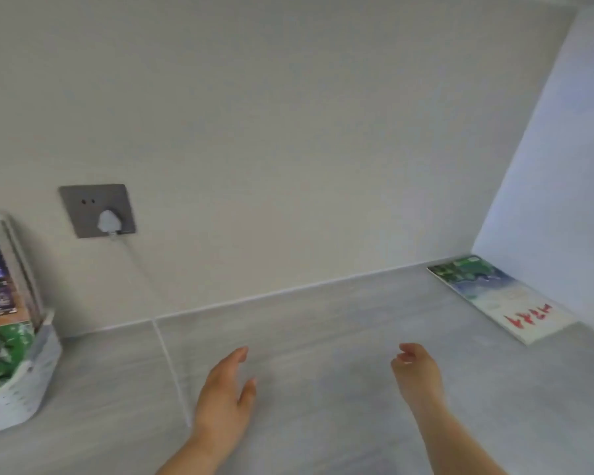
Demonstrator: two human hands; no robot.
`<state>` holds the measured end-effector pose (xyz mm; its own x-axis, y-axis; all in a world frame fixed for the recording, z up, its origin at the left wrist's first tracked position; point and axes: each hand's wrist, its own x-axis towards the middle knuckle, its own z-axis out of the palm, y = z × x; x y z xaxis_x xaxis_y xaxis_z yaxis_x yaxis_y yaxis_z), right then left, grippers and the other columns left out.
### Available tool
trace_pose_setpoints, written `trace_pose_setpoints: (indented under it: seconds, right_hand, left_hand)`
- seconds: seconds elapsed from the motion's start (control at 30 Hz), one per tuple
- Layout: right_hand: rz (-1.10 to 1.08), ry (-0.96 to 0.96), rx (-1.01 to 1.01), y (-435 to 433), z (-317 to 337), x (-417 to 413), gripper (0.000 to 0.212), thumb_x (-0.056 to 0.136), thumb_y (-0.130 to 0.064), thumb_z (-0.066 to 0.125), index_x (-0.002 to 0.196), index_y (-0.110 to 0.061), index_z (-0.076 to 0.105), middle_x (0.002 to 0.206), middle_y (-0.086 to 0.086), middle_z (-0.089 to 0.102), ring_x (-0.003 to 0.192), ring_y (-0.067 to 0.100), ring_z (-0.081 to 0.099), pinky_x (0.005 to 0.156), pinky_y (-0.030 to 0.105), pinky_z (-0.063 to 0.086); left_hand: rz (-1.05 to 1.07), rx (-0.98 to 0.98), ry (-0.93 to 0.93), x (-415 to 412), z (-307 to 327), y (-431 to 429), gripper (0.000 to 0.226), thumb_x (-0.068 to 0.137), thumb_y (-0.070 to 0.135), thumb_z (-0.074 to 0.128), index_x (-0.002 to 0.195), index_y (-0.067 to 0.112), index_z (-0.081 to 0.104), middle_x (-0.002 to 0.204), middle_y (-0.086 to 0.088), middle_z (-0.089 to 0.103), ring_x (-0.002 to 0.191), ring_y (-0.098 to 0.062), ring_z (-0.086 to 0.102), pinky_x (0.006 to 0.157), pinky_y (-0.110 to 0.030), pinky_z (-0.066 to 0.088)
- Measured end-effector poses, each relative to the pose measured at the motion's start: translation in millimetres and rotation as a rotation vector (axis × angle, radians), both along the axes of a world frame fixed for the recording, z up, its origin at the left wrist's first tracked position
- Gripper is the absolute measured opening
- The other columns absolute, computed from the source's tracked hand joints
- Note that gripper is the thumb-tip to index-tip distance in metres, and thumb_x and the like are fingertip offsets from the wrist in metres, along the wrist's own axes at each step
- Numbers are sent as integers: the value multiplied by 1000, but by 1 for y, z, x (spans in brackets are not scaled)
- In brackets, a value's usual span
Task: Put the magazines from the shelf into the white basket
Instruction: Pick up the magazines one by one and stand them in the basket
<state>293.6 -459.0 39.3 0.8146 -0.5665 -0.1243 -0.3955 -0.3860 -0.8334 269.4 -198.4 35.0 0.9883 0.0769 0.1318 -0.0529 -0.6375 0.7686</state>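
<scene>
One magazine [498,296] with a green, blue and white cover and red lettering lies flat in the far right corner of the grey shelf. The white basket [24,389] stands at the left edge and holds several magazines [0,286] upright, leaning against the wall. My left hand [225,395] hovers over the middle of the shelf, fingers straight and apart, holding nothing. My right hand [417,371] is to its right, fingers loosely curled and empty, a short way from the lying magazine.
A grey wall socket [96,210] with a white plug sits on the back wall, and its white cable [172,368] runs down across the shelf between the basket and my left hand. A white side wall [556,166] closes the shelf on the right.
</scene>
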Motion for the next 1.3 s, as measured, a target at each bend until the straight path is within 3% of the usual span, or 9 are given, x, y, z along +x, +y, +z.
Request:
trace_pose_setpoints:
  seconds: [0.1, 0.27, 0.6, 0.77, 0.9, 1.0, 1.1, 1.2, 1.3]
  right_hand:
    - [-52, 70, -109, -88, -16, -11, 35, 84, -6, 51, 119, -3, 52, 120, 16, 61, 105, 32, 57, 85, 34, 42]
    - [-73, 220, -284, -195, -32, -9, 38, 88, -30, 52, 122, -11, 52, 126, 13, 57, 114, 32, 52, 92, 39, 43]
    - [38, 407, -694, -268, -48, 84, 45, 87, -26, 48, 126, -5, 44, 130, 19, 48, 120, 34, 42, 94, 41, 39]
    - [106, 525, -845, -289, -43, 136, 34, 90, -25, 47, 115, -1, 47, 115, 22, 56, 106, 37, 53, 76, 37, 41]
    - [253, 687, -1064, -293, -40, 161, 28, 90, -13, 41, 116, -4, 50, 114, 16, 59, 104, 31, 56, 75, 33, 43]
    - [323, 781, -1119, -288, -43, 171, 30, 89, -8, 46, 118, -3, 50, 121, 13, 55, 111, 28, 53, 87, 30, 45]
    - [236, 731, -1108, -297, -45, 167, 27, 86, -7, 49, 112, -4, 55, 108, 14, 60, 101, 28, 57, 74, 30, 45]
    - [177, 662, -1066, -301, -43, 155, 28, 88, -13, 47, 115, -9, 56, 108, 14, 60, 99, 30, 56, 69, 28, 40]
    - [202, 582, -1002, -289, -43, 128, 32, 89, -18, 43, 118, -14, 55, 118, 14, 58, 107, 31, 55, 79, 30, 43]
  left_hand:
    - [-77, 59, 23, 15, -23, -74, 51, 83, 9, 55, 131, 9, 37, 140, -10, 42, 130, -22, 38, 107, -25, 25]
    - [-185, 478, 114, 40, -64, -149, 58, 92, 38, 33, 142, 24, 8, 155, 1, 6, 141, -10, 9, 114, -25, 5]
    - [-90, 657, 135, 60, -90, -160, 57, 89, 51, 20, 141, 33, 6, 155, 5, 0, 142, -10, -4, 115, -31, -5]
    - [-78, 652, 119, 60, -82, -164, 108, 56, 77, -26, 138, 29, 26, 152, 0, 21, 141, -16, 15, 109, -24, -3]
    - [-157, 660, 209, 62, -68, -170, 88, 82, 63, -3, 114, 11, 61, 121, -17, 61, 112, -37, 57, 105, -19, 6]
    - [-164, 646, 235, 60, -66, -170, 86, 84, 61, 0, 111, 10, 63, 117, -18, 63, 107, -38, 59, 106, -9, -8]
    - [-148, 635, 192, 61, -69, -168, 85, 84, 62, 1, 109, 10, 65, 116, -18, 64, 104, -39, 60, 106, -9, -8]
    - [-153, 617, 161, 63, -71, -166, 85, 84, 62, 2, 108, 10, 65, 115, -18, 65, 105, -38, 61, 107, -12, -2]
    - [-109, 576, 112, 61, -79, -164, 82, 79, 67, 9, 121, 15, 55, 130, -13, 55, 122, -29, 50, 106, -26, 13]
